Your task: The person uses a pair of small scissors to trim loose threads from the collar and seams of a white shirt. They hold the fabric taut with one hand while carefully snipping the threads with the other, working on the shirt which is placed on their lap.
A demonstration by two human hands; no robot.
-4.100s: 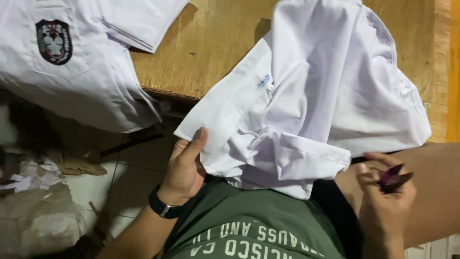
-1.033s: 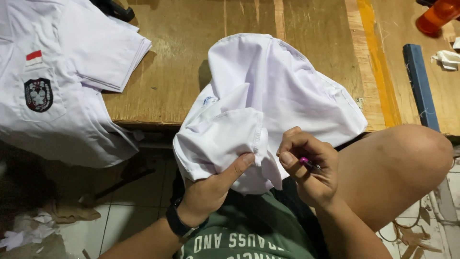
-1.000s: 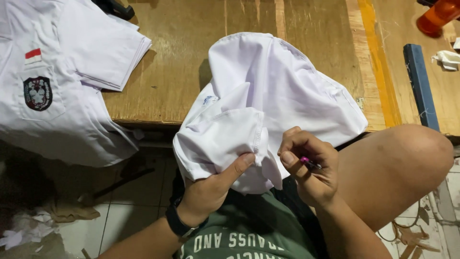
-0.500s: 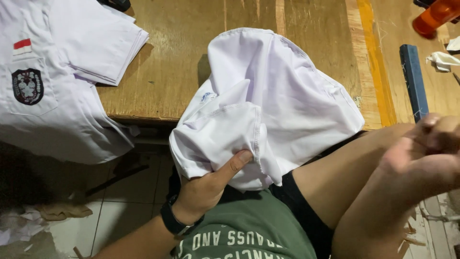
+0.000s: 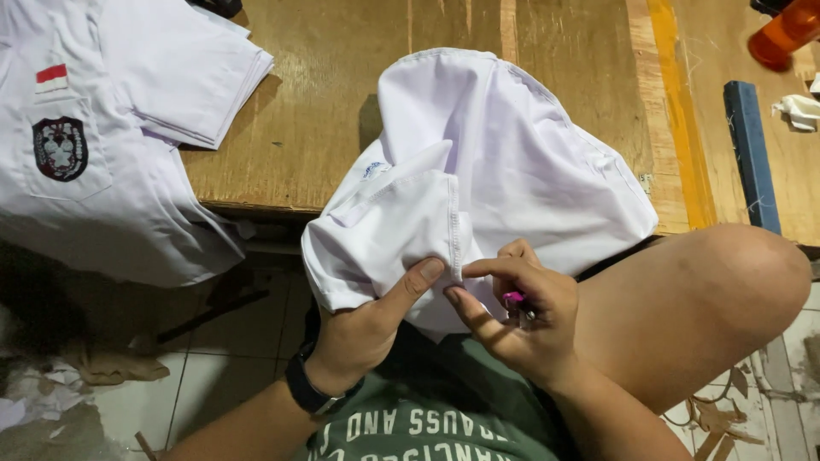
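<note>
Left hand (image 5: pixel 363 329) closed on a fold of the white cotton shirt (image 5: pixel 478 188), thumb pressed flat on top right at the stitched hem, other fingers tucked under the fabric out of sight. Black wristband (image 5: pixel 312 393) on that wrist. Right hand (image 5: pixel 512 320) curled loosely just beside it, index fingertip touching the same seam edge, thumb pointing toward the left thumb. Also gripping a small pink-handled tool (image 5: pixel 515 303) in the palm under the bent fingers, with a bit of metal poking out; too little showing to tell exactly what kind of tool.

The shirt itself draped half on, half off the worn wooden table (image 5: pixel 325 111): back part lying bunched on the tabletop, front part hanging over the near edge down to the lap, above the green printed t-shirt (image 5: pixel 427 427). Bare knee (image 5: pixel 726 290) raised on the right, up against the shirt's lower edge.

Off to the left on the same table, well apart from the hands: another white shirt with a dark crest badge and a small red-and-white patch (image 5: pixel 94 171), with a folded white stack (image 5: pixel 192 81) on top. Far right: a flat blue bar (image 5: pixel 752 158), an orange plastic bottle (image 5: pixel 786 34) and a crumpled white scrap (image 5: pixel 799 111). Tiled floor (image 5: pixel 231 376) below, littered with scraps.
</note>
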